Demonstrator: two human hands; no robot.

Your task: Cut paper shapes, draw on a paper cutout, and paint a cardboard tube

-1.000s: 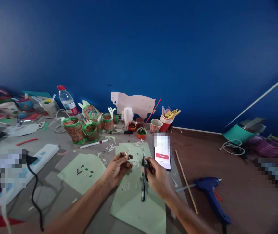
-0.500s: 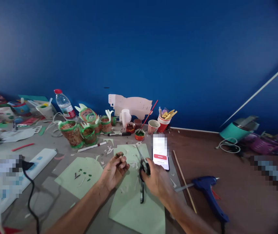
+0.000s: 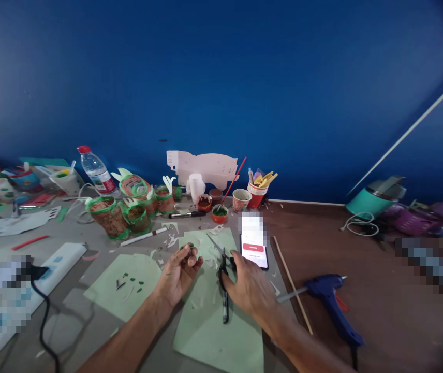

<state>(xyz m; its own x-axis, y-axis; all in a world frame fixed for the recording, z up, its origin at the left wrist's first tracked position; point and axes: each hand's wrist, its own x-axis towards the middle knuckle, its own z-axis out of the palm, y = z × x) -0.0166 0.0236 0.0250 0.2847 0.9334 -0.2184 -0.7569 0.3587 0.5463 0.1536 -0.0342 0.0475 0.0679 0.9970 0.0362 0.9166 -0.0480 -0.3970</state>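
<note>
My left hand (image 3: 178, 272) is closed, palm partly up, its fingertips pinched together above the light green sheet (image 3: 221, 336). Whatever it holds, if anything, is too small to make out. Across from it my right hand (image 3: 248, 282) grips black-handled scissors (image 3: 222, 267), the blades parted and pointing up-left toward the back of the sheet. Beneath them a black pen-like tool (image 3: 225, 310) lies on the paper. White paper scraps (image 3: 172, 240) are scattered around. A second green sheet (image 3: 105, 291) to the left bears small dark green pieces (image 3: 132, 280).
A phone (image 3: 258, 260) lies right of the sheet, then a wooden stick (image 3: 292, 285) and a blue glue gun (image 3: 332, 305). Painted pots (image 3: 108, 220), paint cups (image 3: 220, 217), paper cups (image 3: 240, 202) and a water bottle (image 3: 96, 173) stand behind. A power strip (image 3: 68, 261) is at left.
The view has shifted slightly, so most things sit a little further left. My left hand has turned a little, and the scissors' handles have spread wider in my right hand.
</note>
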